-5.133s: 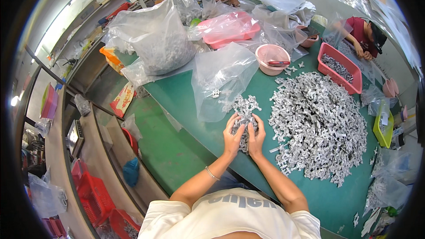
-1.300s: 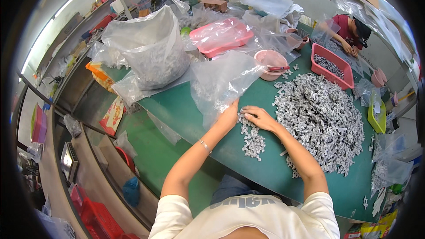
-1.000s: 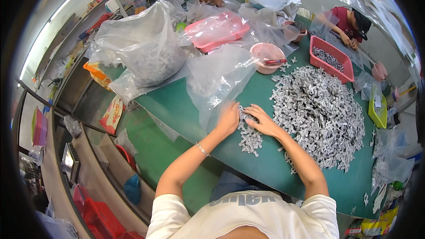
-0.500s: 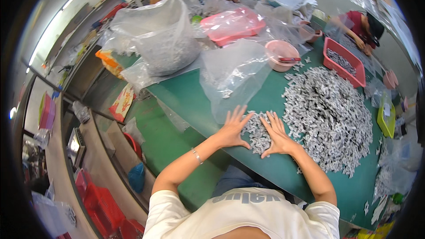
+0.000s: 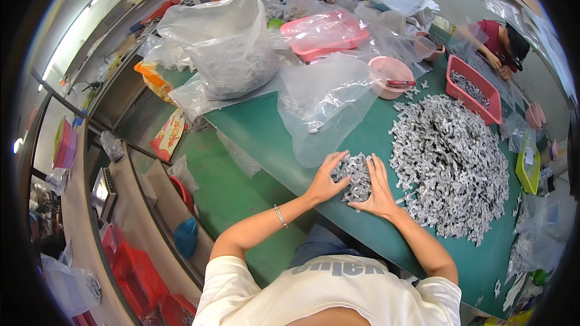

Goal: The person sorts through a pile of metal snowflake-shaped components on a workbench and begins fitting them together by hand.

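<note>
Head | 2 hands around 1 small parts pile | 1 large pile

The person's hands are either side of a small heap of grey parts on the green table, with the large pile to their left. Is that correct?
Not quite: the head view shows the large pile to the right, not the left. The left hand and right hand are indeed either side of the small heap on the green table.
</note>
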`<state>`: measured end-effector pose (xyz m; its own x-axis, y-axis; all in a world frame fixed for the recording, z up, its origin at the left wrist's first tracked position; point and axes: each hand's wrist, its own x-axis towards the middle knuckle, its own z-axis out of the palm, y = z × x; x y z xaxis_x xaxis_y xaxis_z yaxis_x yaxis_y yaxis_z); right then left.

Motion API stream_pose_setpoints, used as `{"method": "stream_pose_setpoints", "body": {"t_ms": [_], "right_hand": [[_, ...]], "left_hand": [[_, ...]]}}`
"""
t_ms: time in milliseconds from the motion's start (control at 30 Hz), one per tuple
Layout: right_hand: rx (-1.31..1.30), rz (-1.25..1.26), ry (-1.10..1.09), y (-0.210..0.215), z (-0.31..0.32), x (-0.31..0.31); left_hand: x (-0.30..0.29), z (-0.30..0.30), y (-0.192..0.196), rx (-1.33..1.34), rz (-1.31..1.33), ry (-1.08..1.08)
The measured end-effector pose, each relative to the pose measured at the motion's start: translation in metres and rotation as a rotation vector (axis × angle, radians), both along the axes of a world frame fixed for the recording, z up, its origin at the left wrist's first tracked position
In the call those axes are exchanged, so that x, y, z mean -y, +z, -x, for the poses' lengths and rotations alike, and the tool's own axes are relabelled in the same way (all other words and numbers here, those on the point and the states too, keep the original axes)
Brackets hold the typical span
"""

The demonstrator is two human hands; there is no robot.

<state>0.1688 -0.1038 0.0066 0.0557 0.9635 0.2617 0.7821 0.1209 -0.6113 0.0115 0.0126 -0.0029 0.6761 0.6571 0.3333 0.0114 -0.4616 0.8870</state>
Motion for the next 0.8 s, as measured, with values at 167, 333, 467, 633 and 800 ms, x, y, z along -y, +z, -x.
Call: {"method": "stream_pose_setpoints", "body": {"t_ms": [167,333,467,633,800], "right_hand": [[-0.1,-0.094,-0.127,-0.004,0.02,-0.005],[-0.333,-0.167,-0.379,-0.01,0.03,-0.009],[-0.801,-0.306,-0.484,-0.024,0.039,-0.018],[-0.565,-0.215,-0.566,-0.03,0.035,-0.027],[-0.653,-0.267,-0.547,-0.023,0.041,-0.032]], "left_hand": [[0.021,-0.022,-0.006,0.047,0.054,0.313],[0.015,-0.031,-0.02,0.121,0.16,0.362],[0.008,-0.034,-0.015,0.16,0.212,0.545],[0.003,-0.033,-0.017,-0.144,-0.118,0.418],[0.015,-0.042,-0.01,0.082,0.099,0.506]]}}
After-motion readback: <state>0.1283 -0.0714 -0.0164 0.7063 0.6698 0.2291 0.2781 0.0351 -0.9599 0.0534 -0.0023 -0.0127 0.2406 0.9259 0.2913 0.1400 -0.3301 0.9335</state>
